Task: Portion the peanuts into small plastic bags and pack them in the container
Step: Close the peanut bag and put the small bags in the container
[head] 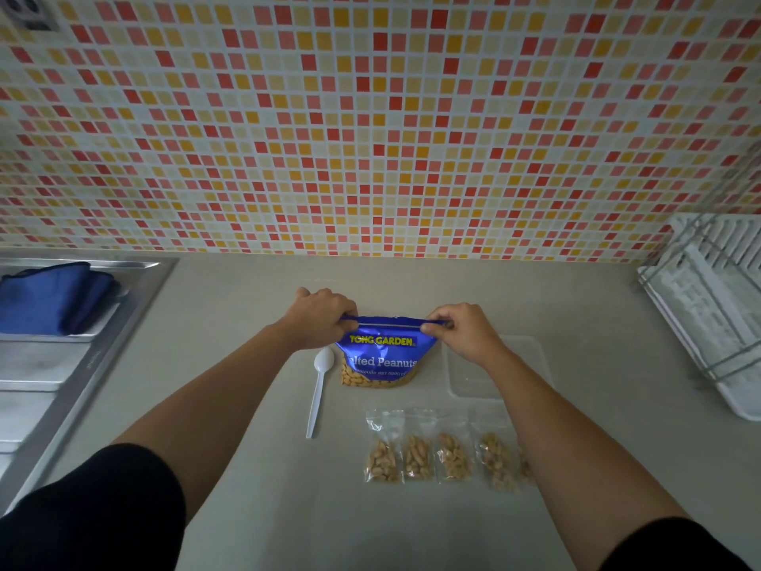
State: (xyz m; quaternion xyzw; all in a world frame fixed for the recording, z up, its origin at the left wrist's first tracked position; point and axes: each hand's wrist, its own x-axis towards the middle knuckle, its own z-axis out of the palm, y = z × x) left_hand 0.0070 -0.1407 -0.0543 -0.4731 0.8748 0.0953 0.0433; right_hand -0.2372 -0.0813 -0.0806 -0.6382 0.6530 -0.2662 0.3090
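Left hand [319,317] and right hand [461,331] pinch the top corners of a blue salted-peanuts pouch [383,356]. Uneven pulling could tip it, spilling nuts.

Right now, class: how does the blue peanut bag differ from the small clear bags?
The blue peanut bag stands upright; the small clear bags lie flat. The blue peanut bag is printed, mostly opaque; the small clear bags are see-through. The left hand and right hand pinch the blue peanut bag's top; nobody holds the small clear bags. Both hold peanuts.
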